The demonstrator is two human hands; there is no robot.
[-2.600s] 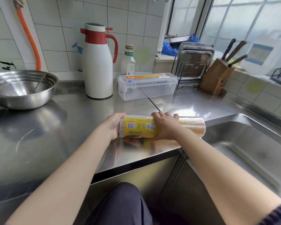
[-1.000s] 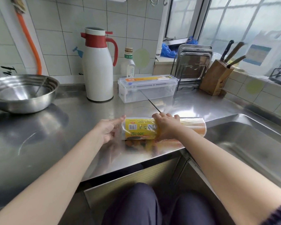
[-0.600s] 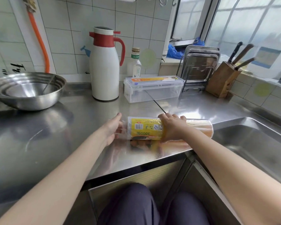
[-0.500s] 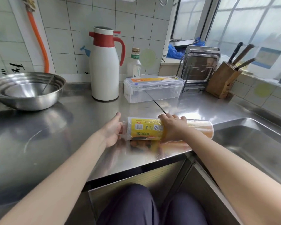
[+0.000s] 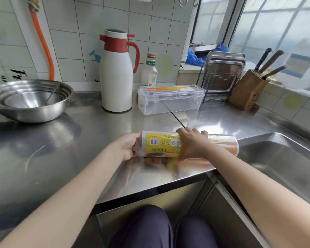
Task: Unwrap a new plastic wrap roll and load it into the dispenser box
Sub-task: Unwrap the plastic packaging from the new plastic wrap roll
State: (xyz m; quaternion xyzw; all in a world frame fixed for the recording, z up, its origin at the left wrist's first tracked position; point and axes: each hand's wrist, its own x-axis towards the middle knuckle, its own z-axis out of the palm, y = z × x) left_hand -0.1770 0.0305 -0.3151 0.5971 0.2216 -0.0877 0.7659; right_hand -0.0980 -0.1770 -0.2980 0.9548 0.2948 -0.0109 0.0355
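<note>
A new plastic wrap roll (image 5: 161, 144) in its yellow printed wrapper lies sideways on the steel counter near the front edge. My right hand (image 5: 191, 143) grips the roll around its middle from above. My left hand (image 5: 128, 146) cups the roll's left end, fingers on the clear wrapper there. The roll's right end (image 5: 225, 144) shows orange through the clear film. The clear dispenser box (image 5: 170, 100) stands shut at the back of the counter, behind the roll, with an orange label on its lid.
A white and red thermos jug (image 5: 116, 72) and a small bottle (image 5: 150, 70) stand left of the box. Stacked steel bowls (image 5: 29, 101) sit far left. Steel trays (image 5: 224, 72) and a knife block (image 5: 249, 88) stand back right. The sink (image 5: 284, 163) opens to the right.
My left hand, which had drawn back to just touch the roll's left end, has closed around that end again. My right hand has kept its hold on the middle.
</note>
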